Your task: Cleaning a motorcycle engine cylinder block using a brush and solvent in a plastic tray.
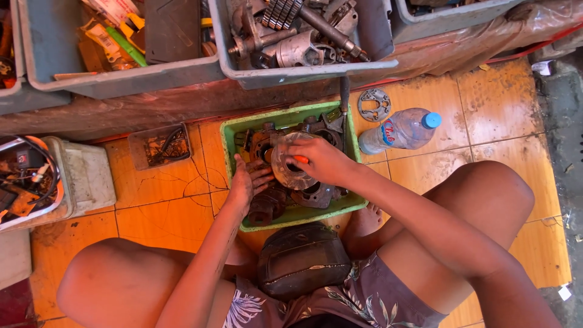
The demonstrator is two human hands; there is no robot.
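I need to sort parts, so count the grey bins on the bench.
4: one grey bin at far left, one holding tools, one with metal parts, one at top right. Others may lie out of frame.
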